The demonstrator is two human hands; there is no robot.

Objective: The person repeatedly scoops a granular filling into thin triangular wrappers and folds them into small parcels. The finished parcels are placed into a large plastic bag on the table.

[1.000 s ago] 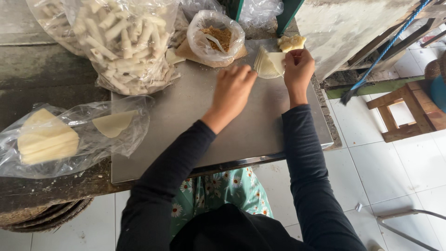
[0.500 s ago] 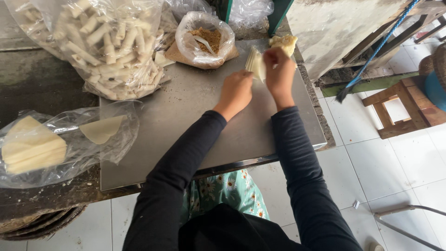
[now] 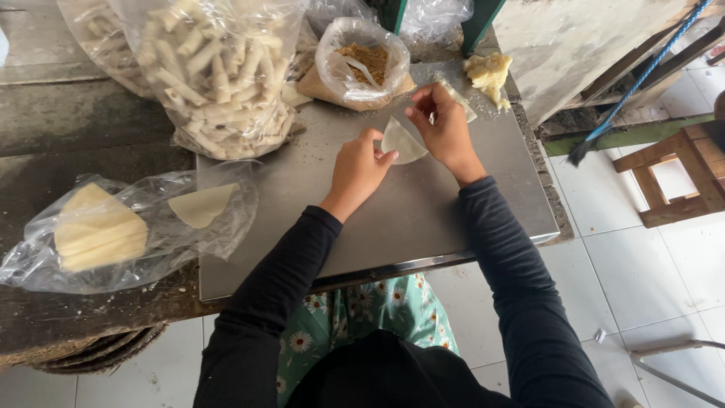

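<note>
A thin pale triangular wrapper sheet (image 3: 402, 140) lies on the grey metal tray (image 3: 423, 219), and both hands are on it. My left hand (image 3: 358, 166) pinches its left edge. My right hand (image 3: 444, 125) holds its upper right corner with fingers curled. Just beyond the right hand sit more pale wrappers (image 3: 459, 97) and a yellowish lump of paste (image 3: 489, 72). A clear bag of brown filling (image 3: 364, 60) with a spoon in it stands at the tray's far edge.
A big clear bag of rolled pale sticks (image 3: 219, 75) sits far left. A bag with stacked triangular wrappers (image 3: 102, 230) lies on the dark counter (image 3: 83, 121). A wooden stool (image 3: 676, 170) and broom (image 3: 604, 125) stand right on white floor tiles.
Both hands have come back from the tray's far edge toward the middle, bringing one wrapper sheet down onto the tray. The camera view has shifted slightly.
</note>
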